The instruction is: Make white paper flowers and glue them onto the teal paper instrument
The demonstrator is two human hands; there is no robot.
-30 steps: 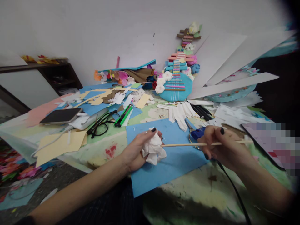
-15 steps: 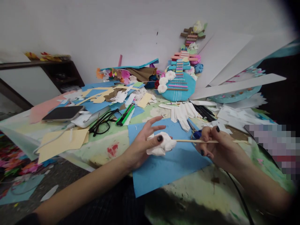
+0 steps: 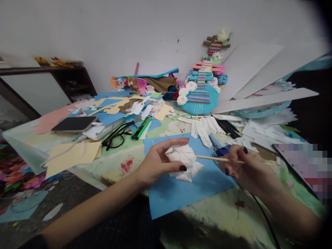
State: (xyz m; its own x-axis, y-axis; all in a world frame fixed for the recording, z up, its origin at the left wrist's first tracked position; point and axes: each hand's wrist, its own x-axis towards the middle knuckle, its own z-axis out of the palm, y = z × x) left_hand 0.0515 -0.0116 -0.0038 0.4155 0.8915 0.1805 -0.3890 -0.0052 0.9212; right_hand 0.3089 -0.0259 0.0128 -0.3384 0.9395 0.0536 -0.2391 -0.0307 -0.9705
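A white paper flower (image 3: pixel 184 156) with layered, folded petals sits at the left end of a thin wooden stick (image 3: pixel 207 157), above a blue sheet (image 3: pixel 178 197). My left hand (image 3: pixel 153 165) cups the flower, thumb across its front petals and fingers curved over its top and back. The stick runs level to the right into my right hand (image 3: pixel 250 171), which pinches it between thumb and fingers. Part of the shaft is hidden there. Just behind my right fingers lie blue-handled scissors (image 3: pixel 222 150). Several white paper strips (image 3: pixel 203 128) are spread beyond the sheet.
A green cutter (image 3: pixel 141 128), black glasses (image 3: pixel 118 135) and a phone (image 3: pixel 75 124) lie to the left, near paper scraps (image 3: pixel 119 103). A blue paper lute (image 3: pixel 203 98) leans on the wall. Black pens (image 3: pixel 228 127) and a pixelated tablet-like item (image 3: pixel 298 167) are on the right.
The flower has turned on its stick, and more of its petals show. My left fingers have come down from being spread to curve around it. My right hand still holds the stick.
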